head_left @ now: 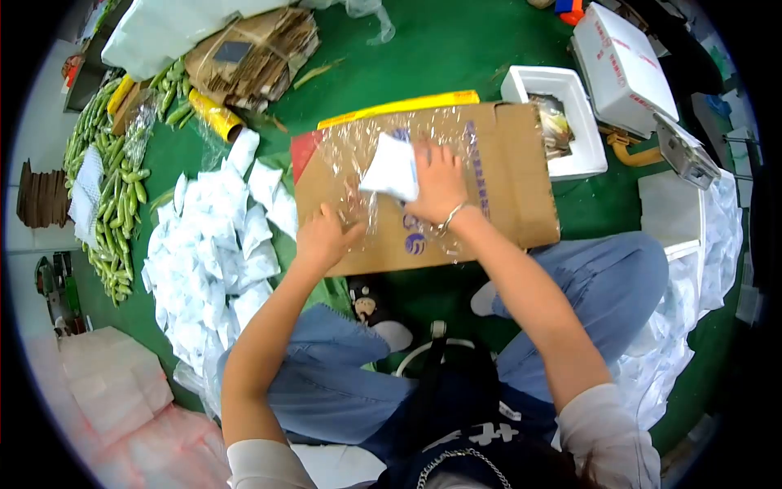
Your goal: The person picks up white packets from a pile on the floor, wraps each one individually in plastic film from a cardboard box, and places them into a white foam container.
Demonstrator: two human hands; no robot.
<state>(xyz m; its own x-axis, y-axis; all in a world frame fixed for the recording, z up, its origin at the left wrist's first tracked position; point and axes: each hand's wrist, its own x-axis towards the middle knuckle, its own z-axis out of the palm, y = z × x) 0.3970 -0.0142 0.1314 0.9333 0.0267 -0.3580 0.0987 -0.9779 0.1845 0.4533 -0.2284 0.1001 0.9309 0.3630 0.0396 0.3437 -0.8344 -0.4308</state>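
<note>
A small white packet lies above a flat brown cardboard box, on a sheet of clear plastic film. My right hand closes on the packet's right edge, fingers pointing away from me and thumb low at its corner. My left hand rests at the near left part of the box, by the film's edge. Its thumb stands apart from the curled fingers, and no object shows between them. The undersides of both hands are hidden.
A large pile of white packets lies left of the box. Long green pods spread further left, near a yellow roll. An open white foam box stands right; a closed white box is behind it. Flattened cardboard lies at the back.
</note>
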